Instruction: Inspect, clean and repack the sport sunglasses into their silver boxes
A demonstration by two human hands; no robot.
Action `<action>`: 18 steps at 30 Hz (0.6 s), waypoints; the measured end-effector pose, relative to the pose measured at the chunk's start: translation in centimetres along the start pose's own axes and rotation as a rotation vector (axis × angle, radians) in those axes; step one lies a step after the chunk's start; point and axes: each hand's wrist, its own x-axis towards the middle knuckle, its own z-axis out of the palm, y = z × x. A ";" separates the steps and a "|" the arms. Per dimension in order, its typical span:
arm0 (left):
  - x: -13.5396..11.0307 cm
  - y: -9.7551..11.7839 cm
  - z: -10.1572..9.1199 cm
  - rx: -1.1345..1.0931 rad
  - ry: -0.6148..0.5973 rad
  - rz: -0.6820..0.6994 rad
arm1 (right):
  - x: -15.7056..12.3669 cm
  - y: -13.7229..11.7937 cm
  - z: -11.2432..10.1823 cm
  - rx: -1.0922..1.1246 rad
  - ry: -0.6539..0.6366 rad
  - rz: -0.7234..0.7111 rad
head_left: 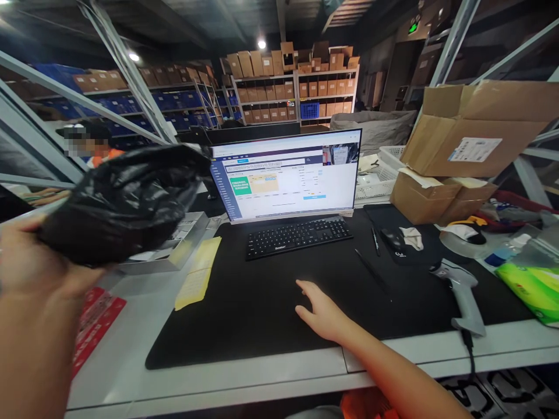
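Left hand (pixel 48 262) gripping a crinkled, glossy black plastic bag (pixel 126 198); right hand (pixel 321 308), fingers parted, over a round-cornered black mat (pixel 244 314) on the pale surface (pixel 113 366); carton-laden shelves (pixel 298 87) behind.

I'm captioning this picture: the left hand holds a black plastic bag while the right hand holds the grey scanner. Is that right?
Not quite. In the head view, the right hand holds nothing; it is over the black mat, apart from the grey scanner. The left hand does hold the black plastic bag.
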 end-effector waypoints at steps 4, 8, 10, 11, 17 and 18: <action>-8.2 -5.6 3.2 -0.256 -0.136 -0.494 | 0.9 1.3 -0.2 0.147 0.133 -0.010; -18.2 -7.9 8.3 -0.426 -0.327 -1.043 | 2.1 2.0 -1.4 0.369 0.268 0.041; -21.5 -7.9 10.3 -0.488 -0.397 -1.299 | 2.2 2.0 -2.2 0.399 0.330 0.090; -22.5 -7.9 11.1 -0.509 -0.449 -1.396 | 2.1 1.8 -2.5 0.381 0.358 0.110; -22.7 -11.0 12.2 -0.384 -0.475 -1.198 | 0.0 0.9 -3.0 0.240 0.331 0.219; -22.4 -11.7 11.9 -0.343 -0.425 -1.027 | -0.5 1.0 -3.0 0.219 0.298 0.211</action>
